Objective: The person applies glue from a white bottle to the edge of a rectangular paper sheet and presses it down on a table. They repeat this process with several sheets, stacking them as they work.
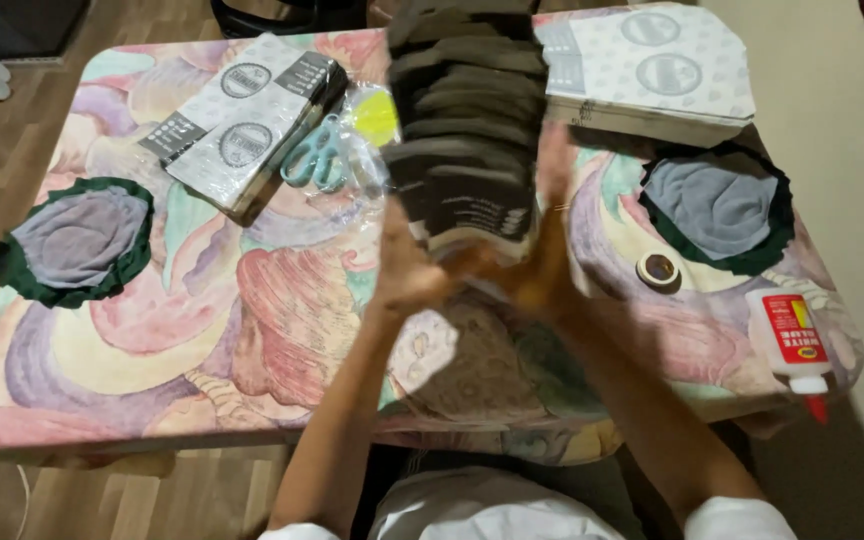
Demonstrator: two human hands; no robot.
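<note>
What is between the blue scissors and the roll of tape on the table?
In the head view, the stack of dark cards held by both hands stands between the scissors and the tape roll.

Warm dim indoor light, motion-blurred hands (472, 265), soft shadows

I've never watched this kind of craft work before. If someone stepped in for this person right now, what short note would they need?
Left hand and right hand press together from both sides on a stack of dark flat cardboard pieces, fanned out and held above the table. Scissors lie in a clear bag beside flat printed boxes. Tape roll and glue bottle lie unused on the right. Two green-edged grey fabric rounds lie flat.
</note>
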